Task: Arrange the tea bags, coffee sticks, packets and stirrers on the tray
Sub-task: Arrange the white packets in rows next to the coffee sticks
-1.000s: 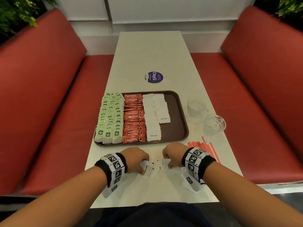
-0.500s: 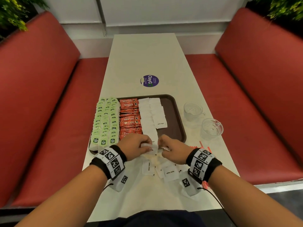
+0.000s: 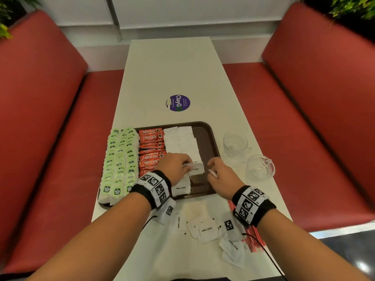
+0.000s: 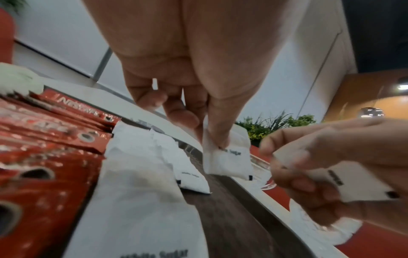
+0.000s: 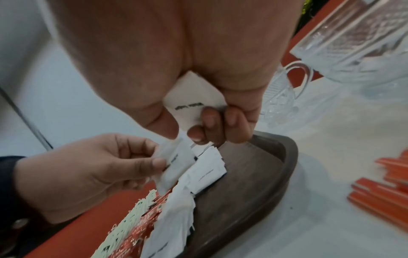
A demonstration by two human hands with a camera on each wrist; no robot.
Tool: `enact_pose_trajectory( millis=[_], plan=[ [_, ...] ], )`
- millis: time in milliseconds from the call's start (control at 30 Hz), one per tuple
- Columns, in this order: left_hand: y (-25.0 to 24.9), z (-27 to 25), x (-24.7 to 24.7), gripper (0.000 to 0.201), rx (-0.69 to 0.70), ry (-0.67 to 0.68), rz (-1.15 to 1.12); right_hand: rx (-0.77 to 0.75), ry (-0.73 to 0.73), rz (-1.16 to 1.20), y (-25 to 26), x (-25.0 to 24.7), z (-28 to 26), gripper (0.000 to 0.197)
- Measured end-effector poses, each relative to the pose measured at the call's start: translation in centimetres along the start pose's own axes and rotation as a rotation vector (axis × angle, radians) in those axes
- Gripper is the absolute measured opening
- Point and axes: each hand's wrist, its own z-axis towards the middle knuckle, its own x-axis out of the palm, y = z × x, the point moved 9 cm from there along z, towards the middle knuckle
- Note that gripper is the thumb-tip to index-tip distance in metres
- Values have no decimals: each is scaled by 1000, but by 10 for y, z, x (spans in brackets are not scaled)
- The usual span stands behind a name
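The left hand [image 3: 175, 166] is pinching one white sugar packet [image 4: 227, 157] between thumb and fingertips, letting it hang by its top edge just above the tray [image 3: 209, 138]. Held that way, the packet is probably being lowered to overlap the sugar rows [image 3: 180, 142] lying directly under and beyond the hand, shingled like the rest. The right hand [image 3: 220, 175] is hovering just beside the left with its fingers curled around a further sugar packet [image 5: 194, 103], seemingly kept ready so the next one can follow without reaching back.

To the left of the left hand, the red coffee sticks [image 3: 151, 147] and green tea bags [image 3: 119, 159] are lying in tidy overlapping columns, which suggests those groups are finished. Behind both wrists, nearer the person, loose sugar packets [image 3: 205, 230] are waiting on the tabletop [image 3: 182, 74], and the red stirrers [image 5: 382, 192] are lying off the tray beside the right wrist, apparently left for last. Bare brown tray beneath the right hand looks reserved for them.
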Motion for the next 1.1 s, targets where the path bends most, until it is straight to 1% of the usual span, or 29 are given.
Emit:
enact_pose_trajectory(
  millis=[100,167,233,433,533,600,667,700,767,833,933,1033,1100],
  plan=[
    [9,22,6,10,-114,-1,10,23,-12,42,-6,-6,4,5],
    [14,33,13,10,-159,23,21,21,-6,35,-9,-8,7,9],
    [18,40,18,11,-175,49,53,27,-2,42,-12,-8,10,11],
    [31,47,26,30,-222,83,126,9,1,73,-12,-13,16,5],
    [31,47,21,38,-221,59,173,-46,0,10,-6,-14,22,3],
    [28,45,15,39,-217,30,152,-50,-2,21,-4,-14,26,3],
    [21,42,8,33,-188,-2,92,-38,-36,41,-5,-17,30,4],
    [16,39,4,29,-165,-14,34,-26,-56,54,-6,-19,32,3],
    [4,32,-3,29,-111,-33,-106,9,-71,143,-7,-21,34,2],
    [-9,22,-6,28,-58,-4,-211,44,-46,254,-6,-18,32,2],
    [-21,15,-1,24,26,48,-192,30,-48,297,-1,-16,31,2],
    [-13,17,-1,19,-9,9,-158,29,-41,270,-6,-12,32,2],
    [-3,20,-5,17,-71,-37,-152,45,-25,232,-11,-9,30,11]
  ],
)
